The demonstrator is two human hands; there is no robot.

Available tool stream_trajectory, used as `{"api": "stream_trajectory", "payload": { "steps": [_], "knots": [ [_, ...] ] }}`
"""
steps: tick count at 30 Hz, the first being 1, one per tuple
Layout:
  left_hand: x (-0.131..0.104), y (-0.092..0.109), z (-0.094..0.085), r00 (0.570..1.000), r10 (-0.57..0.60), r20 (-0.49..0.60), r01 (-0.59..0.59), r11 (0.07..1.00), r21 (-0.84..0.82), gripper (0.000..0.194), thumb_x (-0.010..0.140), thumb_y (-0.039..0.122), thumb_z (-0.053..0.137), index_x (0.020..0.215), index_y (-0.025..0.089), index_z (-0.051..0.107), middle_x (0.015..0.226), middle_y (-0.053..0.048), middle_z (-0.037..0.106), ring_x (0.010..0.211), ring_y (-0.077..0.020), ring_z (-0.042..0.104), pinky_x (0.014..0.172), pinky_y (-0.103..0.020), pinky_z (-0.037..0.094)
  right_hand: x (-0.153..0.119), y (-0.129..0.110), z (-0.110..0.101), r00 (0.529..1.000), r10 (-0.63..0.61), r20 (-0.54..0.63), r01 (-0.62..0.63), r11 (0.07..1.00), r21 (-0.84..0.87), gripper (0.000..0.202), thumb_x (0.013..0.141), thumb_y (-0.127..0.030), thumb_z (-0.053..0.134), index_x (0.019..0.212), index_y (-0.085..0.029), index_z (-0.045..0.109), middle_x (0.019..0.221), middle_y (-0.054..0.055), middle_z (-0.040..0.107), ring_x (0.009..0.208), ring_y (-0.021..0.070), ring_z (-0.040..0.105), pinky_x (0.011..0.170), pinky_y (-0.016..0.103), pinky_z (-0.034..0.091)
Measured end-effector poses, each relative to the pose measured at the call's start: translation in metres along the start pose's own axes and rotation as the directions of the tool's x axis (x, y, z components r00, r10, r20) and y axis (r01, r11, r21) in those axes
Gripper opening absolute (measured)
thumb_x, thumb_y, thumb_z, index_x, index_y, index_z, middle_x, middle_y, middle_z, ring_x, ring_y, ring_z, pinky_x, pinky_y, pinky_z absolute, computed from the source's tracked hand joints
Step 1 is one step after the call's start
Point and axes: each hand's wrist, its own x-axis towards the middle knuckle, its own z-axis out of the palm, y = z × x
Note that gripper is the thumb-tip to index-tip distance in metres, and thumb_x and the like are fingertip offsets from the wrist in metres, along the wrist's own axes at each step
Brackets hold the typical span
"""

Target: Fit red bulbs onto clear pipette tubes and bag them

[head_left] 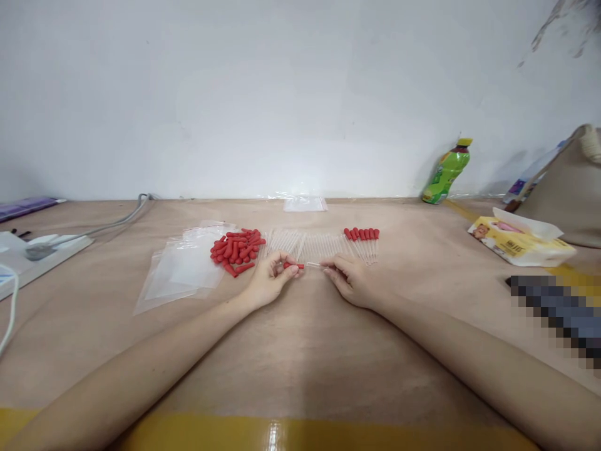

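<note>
Between thumb and fingers, my left hand point(272, 279) pinches a red rubber dropper bulb point(295, 266), its end pointing right. Facing it, my right hand point(350, 279) pinches a clear glass dropper tube point(313, 264). A small gap seems to lie between the bulb and the tube's end. Beyond both hands lies a row of clear glass tubes point(323, 246). A heap of red bulbs point(237, 249) sits left of my left hand. Several droppers with red bulbs fitted point(361, 235) lie side by side past my right hand.
Clear plastic bags point(181, 272) lie left of the heap, another bag point(305, 203) by the wall. A power strip point(47, 254) with cables is at far left. On the right are a green bottle point(447, 174), a tissue pack point(519, 244), a beige bag point(563, 194) and a blurred dark object point(556, 313).
</note>
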Motion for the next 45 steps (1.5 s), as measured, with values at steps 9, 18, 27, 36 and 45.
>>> {"api": "stream_trajectory", "payload": {
  "steps": [9,18,27,36,45],
  "knots": [
    [0.003,-0.003,0.002,1.0,0.021,0.0,-0.021,1.0,0.01,0.03,0.075,0.035,0.061,0.092,0.013,0.05,0.076,-0.004,0.063,0.066,-0.0137,0.063,0.063,-0.027,0.051,0.001,-0.002,0.001,1.0,0.0,0.004,-0.001,1.0,0.023,0.021,0.086,-0.023,0.042,0.097,-0.017,0.059,0.081,0.006,0.062,0.071,0.0142,0.056,0.065,0.027,0.045],
    [0.0,0.004,0.003,0.996,-0.053,0.078,0.045,0.994,0.103,0.032,0.076,0.038,0.058,0.092,0.01,0.059,0.068,-0.004,0.064,0.062,-0.0122,0.061,0.062,-0.026,0.051,0.001,0.001,0.004,1.0,-0.018,-0.013,0.019,0.992,0.123,0.016,0.084,-0.021,0.047,0.089,-0.017,0.061,0.075,0.003,0.063,0.067,0.0119,0.056,0.061,0.023,0.043],
    [-0.002,0.002,0.002,0.99,-0.025,0.138,0.01,0.995,0.104,0.026,0.078,0.033,0.057,0.088,0.009,0.059,0.062,-0.002,0.061,0.055,-0.0089,0.057,0.057,-0.021,0.049,0.002,0.006,0.004,0.997,-0.013,0.076,-0.004,0.976,0.216,0.018,0.084,-0.021,0.049,0.092,-0.019,0.064,0.078,0.002,0.064,0.069,0.0121,0.057,0.065,0.025,0.043],
    [-0.007,0.006,0.004,0.985,-0.013,0.171,-0.023,0.979,0.204,0.025,0.079,0.032,0.056,0.09,0.01,0.062,0.064,-0.002,0.061,0.056,-0.0092,0.057,0.056,-0.021,0.049,0.0,0.009,0.0,0.991,-0.053,0.122,0.054,0.999,-0.004,0.022,0.086,-0.02,0.046,0.096,-0.021,0.065,0.082,0.003,0.065,0.074,0.0136,0.058,0.072,0.029,0.04],
    [-0.006,0.009,0.002,0.993,0.071,0.098,-0.096,0.954,0.282,0.024,0.078,0.03,0.058,0.091,0.011,0.064,0.063,-0.001,0.061,0.056,-0.0099,0.057,0.057,-0.021,0.049,-0.002,-0.001,-0.01,0.995,-0.067,0.072,0.068,0.998,-0.015,0.014,0.084,-0.021,0.046,0.087,-0.016,0.058,0.074,0.004,0.056,0.066,0.0118,0.052,0.06,0.023,0.042]
  ]
}}
